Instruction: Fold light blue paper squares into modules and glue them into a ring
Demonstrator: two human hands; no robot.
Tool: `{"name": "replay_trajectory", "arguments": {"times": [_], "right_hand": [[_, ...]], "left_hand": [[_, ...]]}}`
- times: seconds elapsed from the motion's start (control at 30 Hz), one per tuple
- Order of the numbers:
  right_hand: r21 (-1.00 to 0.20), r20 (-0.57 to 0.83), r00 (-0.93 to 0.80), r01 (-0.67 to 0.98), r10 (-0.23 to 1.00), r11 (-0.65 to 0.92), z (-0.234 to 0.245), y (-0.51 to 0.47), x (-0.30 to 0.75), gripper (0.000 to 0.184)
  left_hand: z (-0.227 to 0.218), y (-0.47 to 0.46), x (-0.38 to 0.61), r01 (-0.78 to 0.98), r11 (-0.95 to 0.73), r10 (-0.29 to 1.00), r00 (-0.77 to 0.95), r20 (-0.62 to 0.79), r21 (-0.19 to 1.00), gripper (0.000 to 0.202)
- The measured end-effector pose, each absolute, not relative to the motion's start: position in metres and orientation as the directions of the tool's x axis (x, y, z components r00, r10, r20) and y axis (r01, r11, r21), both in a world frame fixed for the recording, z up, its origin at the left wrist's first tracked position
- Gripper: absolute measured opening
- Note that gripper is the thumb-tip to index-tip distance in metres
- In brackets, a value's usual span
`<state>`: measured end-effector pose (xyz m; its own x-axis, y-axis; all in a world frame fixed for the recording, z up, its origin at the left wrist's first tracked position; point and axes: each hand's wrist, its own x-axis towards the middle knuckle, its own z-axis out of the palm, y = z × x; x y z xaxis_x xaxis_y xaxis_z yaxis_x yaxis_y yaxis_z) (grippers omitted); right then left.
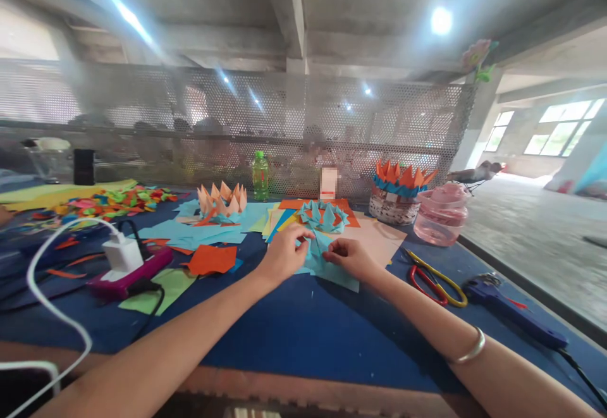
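Note:
My left hand [284,255] and my right hand [348,260] meet at the middle of the blue-covered table, with their fingertips pinching a folded piece of light blue paper [323,260]. Its lower edge fans out on the table, and my fingers hide part of it. Just beyond my hands sits a light blue folded paper flower [322,217] on an orange sheet [348,219]. A pale pink sheet [377,241] lies under the paper to the right. A metal bangle circles my right wrist.
Red-and-yellow scissors [429,284] and a blue hot glue gun [512,310] lie to the right. A magenta power strip [126,274] with a white charger lies left, among loose paper. A paper lotus [219,200], a pink jar [441,214], and a perforated metal screen [265,114] stand beyond.

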<state>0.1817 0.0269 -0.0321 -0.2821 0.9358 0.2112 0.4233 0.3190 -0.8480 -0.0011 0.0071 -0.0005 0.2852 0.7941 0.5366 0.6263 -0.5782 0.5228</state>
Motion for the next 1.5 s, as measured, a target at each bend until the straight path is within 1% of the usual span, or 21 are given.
{"name": "replay_trajectory", "arguments": {"times": [0.03, 0.07, 0.1, 0.17, 0.23, 0.3, 0.47, 0.67, 0.77, 0.9, 0.97, 1.03, 1.13, 1.27, 1.37, 1.5], "right_hand": [[-0.869, 0.216, -0.285, 0.38, 0.934, 0.317, -0.031, 0.026, 0.181, 0.03], [-0.886, 0.22, -0.285, 0.341, 0.933, 0.313, -0.029, 0.024, 0.18, 0.032], [-0.9, 0.224, -0.284, 0.307, 0.932, 0.31, -0.028, 0.023, 0.179, 0.035], [-0.92, 0.228, -0.277, 0.252, 0.933, 0.3, -0.025, 0.019, 0.177, 0.038], [-0.933, 0.228, -0.272, 0.213, 0.935, 0.289, -0.022, 0.016, 0.176, 0.039], [-0.943, 0.223, -0.272, 0.182, 0.936, 0.277, -0.02, 0.012, 0.174, 0.039], [-0.967, 0.165, -0.321, 0.134, 0.933, 0.217, -0.015, 0.003, 0.172, 0.038], [-0.956, 0.115, -0.378, 0.208, 0.919, 0.205, -0.012, -0.002, 0.17, 0.037], [-0.949, 0.117, -0.371, 0.232, 0.921, 0.214, -0.01, -0.004, 0.169, 0.036], [-0.955, 0.135, -0.356, 0.203, 0.924, 0.218, -0.009, -0.005, 0.168, 0.036], [-0.956, 0.142, -0.355, 0.191, 0.924, 0.22, -0.01, -0.004, 0.168, 0.036], [-0.955, 0.147, -0.356, 0.191, 0.923, 0.226, -0.012, -0.002, 0.169, 0.036], [-0.951, 0.161, -0.369, 0.192, 0.916, 0.244, -0.016, 0.001, 0.169, 0.037], [-0.951, 0.169, -0.407, 0.171, 0.898, 0.257, -0.021, 0.002, 0.167, 0.038], [-0.948, 0.175, -0.432, 0.168, 0.885, 0.269, -0.023, 0.002, 0.166, 0.037], [-0.914, 0.203, -0.481, 0.218, 0.853, 0.341, -0.026, 0.003, 0.166, 0.035]], "left_hand": [[0.0, 0.01, -0.002, 0.601, -0.522, 0.831, 0.2, 0.519, 0.605, 0.02], [0.0, 0.012, -0.003, 0.551, -0.461, 0.874, 0.147, 0.463, 0.696, 0.021], [0.0, 0.014, -0.004, 0.483, -0.397, 0.915, 0.137, 0.381, 0.781, 0.023], [0.0, 0.015, -0.003, 0.349, -0.267, 0.957, 0.207, 0.204, 0.898, 0.022], [-0.001, 0.014, -0.002, 0.266, -0.179, 0.954, 0.283, 0.1, 0.947, 0.022], [-0.001, 0.013, -0.001, 0.232, -0.145, 0.952, 0.297, 0.072, 0.962, 0.027], [-0.002, 0.012, 0.001, 0.211, -0.139, 0.969, 0.229, 0.09, 0.968, 0.03], [-0.004, 0.011, 0.003, 0.171, -0.157, 0.974, 0.187, 0.124, 0.973, 0.03], [-0.005, 0.011, 0.004, 0.138, -0.134, 0.975, 0.196, 0.105, 0.981, 0.033], [-0.002, 0.009, 0.005, 0.07, -0.069, 0.977, 0.204, 0.053, 0.995, 0.047], [0.0, 0.007, 0.005, 0.03, -0.037, 0.976, 0.217, 0.029, 0.999, 0.05], [0.001, 0.005, 0.005, 0.031, -0.048, 0.969, 0.242, 0.039, 0.998, 0.045], [0.0, 0.004, 0.004, 0.09, -0.119, 0.962, 0.256, 0.092, 0.989, 0.034], [-0.001, 0.004, 0.004, 0.14, -0.147, 0.968, 0.225, 0.113, 0.979, 0.029], [-0.001, 0.004, 0.004, 0.128, -0.142, 0.97, 0.217, 0.112, 0.982, 0.027], [-0.001, 0.004, 0.004, 0.081, -0.151, 0.968, 0.215, 0.131, 0.985, 0.024]]}}
